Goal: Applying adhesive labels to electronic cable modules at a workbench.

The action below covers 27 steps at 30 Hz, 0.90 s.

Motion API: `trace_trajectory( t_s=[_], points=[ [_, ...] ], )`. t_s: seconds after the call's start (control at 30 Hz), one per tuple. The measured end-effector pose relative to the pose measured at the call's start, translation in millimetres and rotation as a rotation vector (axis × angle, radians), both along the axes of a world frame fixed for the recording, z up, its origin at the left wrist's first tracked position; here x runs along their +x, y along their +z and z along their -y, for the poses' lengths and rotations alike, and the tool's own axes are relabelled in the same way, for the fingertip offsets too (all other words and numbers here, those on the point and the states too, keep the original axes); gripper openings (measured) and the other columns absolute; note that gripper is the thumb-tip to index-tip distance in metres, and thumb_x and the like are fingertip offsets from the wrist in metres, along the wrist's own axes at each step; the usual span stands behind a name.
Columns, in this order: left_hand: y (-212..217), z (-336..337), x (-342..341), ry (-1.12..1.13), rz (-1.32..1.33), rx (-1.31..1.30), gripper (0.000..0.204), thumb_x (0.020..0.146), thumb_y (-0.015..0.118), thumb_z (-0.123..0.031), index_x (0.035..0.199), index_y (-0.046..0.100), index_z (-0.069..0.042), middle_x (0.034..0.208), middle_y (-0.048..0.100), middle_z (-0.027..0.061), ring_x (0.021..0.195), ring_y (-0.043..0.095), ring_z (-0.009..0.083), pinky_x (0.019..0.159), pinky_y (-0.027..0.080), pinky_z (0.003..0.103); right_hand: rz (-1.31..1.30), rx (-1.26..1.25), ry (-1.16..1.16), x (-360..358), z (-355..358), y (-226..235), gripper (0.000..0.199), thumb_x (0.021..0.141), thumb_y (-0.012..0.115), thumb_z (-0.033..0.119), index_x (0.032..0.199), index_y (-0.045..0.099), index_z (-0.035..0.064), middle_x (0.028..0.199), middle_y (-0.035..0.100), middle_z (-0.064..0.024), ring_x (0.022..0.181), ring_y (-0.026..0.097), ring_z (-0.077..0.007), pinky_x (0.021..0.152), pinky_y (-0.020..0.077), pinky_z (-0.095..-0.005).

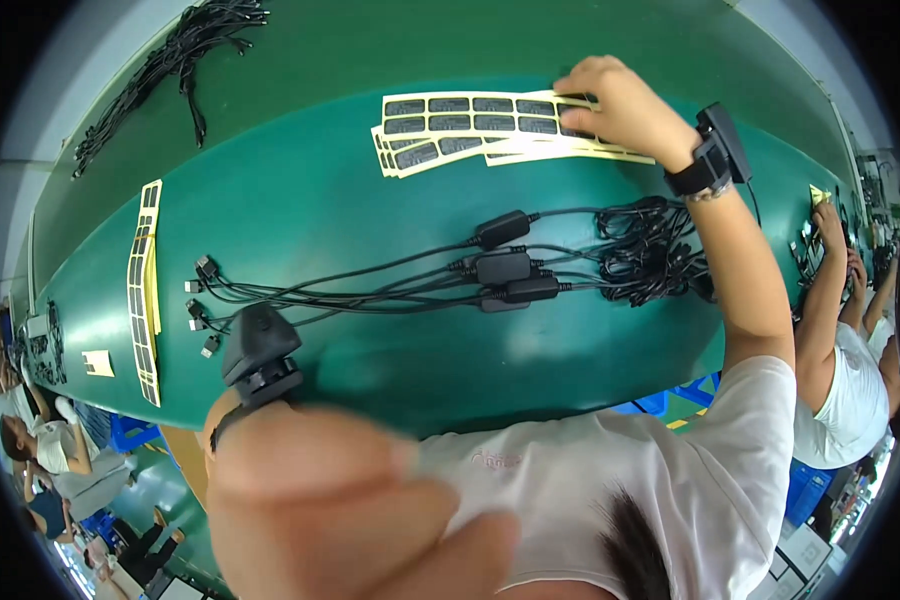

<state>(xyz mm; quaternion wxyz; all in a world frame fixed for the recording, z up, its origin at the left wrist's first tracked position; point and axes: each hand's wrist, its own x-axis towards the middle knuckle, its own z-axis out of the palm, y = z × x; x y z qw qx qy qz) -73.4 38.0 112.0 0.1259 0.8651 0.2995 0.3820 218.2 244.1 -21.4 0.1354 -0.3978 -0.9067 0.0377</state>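
My right hand point(615, 105) is at the right end of a sheet of dark rectangular stickers point(460, 115) on yellowish backing, its thumb and fingers closed on the edge. More sticker sheets point(430, 157) lie fanned out beneath it. Large and blurred, my left hand point(340, 490) is raised close to the camera; its fingers look bent, and whether they hold anything does not show. Below the sheets, several black USB cables point(370, 298) lie side by side, with black boxes point(503, 267) along them and coiled ends point(655, 255) at the right.
A bundle of black cables point(165, 75) lies at the far left of the green table point(300, 200). Narrow sticker strips point(142, 300) and a small sticker piece point(97, 363) are at the left. Co-workers point(835, 370) sit at both sides, near blue stools.
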Motion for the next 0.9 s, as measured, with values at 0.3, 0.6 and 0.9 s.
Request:
trace_trajectory(
  t_s=[0.3,0.6,0.9],
  points=[
    [-89,-125,17,0.285,-0.087,0.118,0.032,0.076,0.067,-0.010,0.106,0.062,-0.003,0.104,0.058,0.0154,0.096,0.052,0.0307,0.081,0.044,0.040,-0.077,-0.369,-0.191,-11,-5,3,0.032,0.065,0.078,0.008,0.093,0.064,0.0020,0.092,0.061,-0.0105,0.091,0.055,-0.0275,0.082,0.0462,-0.0351],
    [-157,-159,45,0.334,-0.222,0.027,0.044,0.077,0.067,-0.020,0.116,0.056,-0.002,0.120,0.051,0.0173,0.113,0.045,0.0347,0.092,0.039,0.045,-0.106,-0.152,-0.046,-6,3,10,0.040,0.061,0.080,0.009,0.097,0.063,0.0038,0.097,0.058,-0.0098,0.097,0.052,-0.0271,0.084,0.0440,-0.0358],
    [-154,-172,48,0.379,-0.365,-0.457,0.039,0.071,0.073,-0.016,0.106,0.060,-0.003,0.109,0.056,0.0132,0.101,0.048,0.0315,0.088,0.042,0.039,-0.171,-0.339,-0.154,8,9,-12,0.037,0.063,0.080,0.012,0.096,0.065,0.0061,0.106,0.056,-0.0107,0.103,0.049,-0.0287,0.088,0.0428,-0.0357]
  ],
)
